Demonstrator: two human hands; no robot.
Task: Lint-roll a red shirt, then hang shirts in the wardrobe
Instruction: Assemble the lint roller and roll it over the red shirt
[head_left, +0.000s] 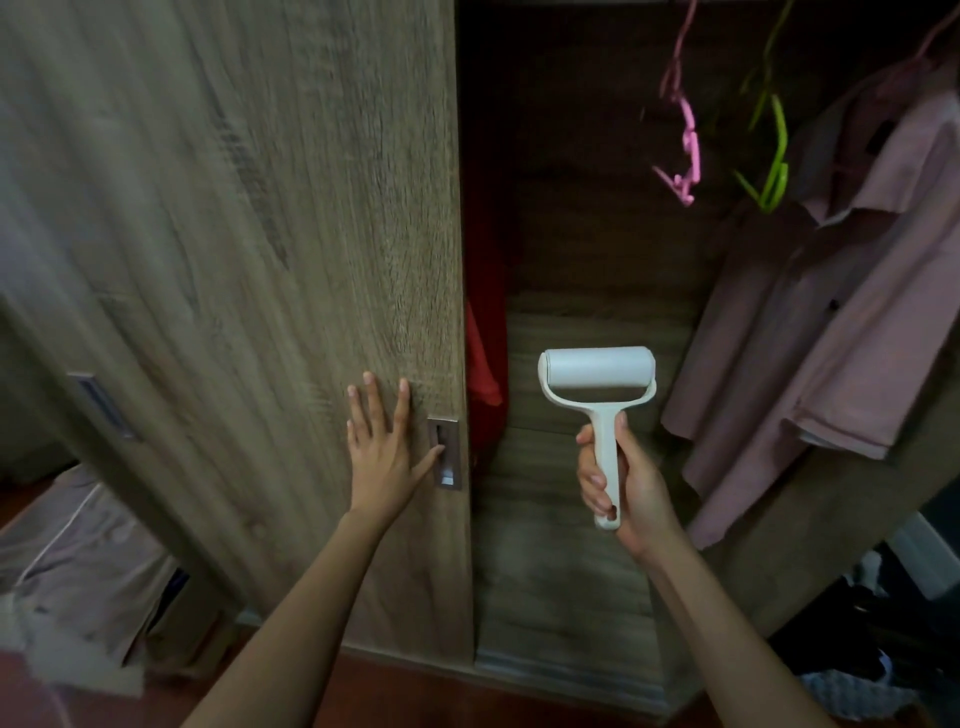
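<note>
Head view: flat against the wardrobe door (234, 260), left hand (382, 452), fingers spread, holding nothing. Up and right of the grip of the right hand (628, 488), hanging pink shirt (831, 322); left of it, red shirt (483, 364) behind the door edge. Wrapped in that grip, lint roller (597, 366), drum upward.

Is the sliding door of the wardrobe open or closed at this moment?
Open, at least partly: right of the door edge the dark inside shows, with a red shirt and a pink hanger.
</note>
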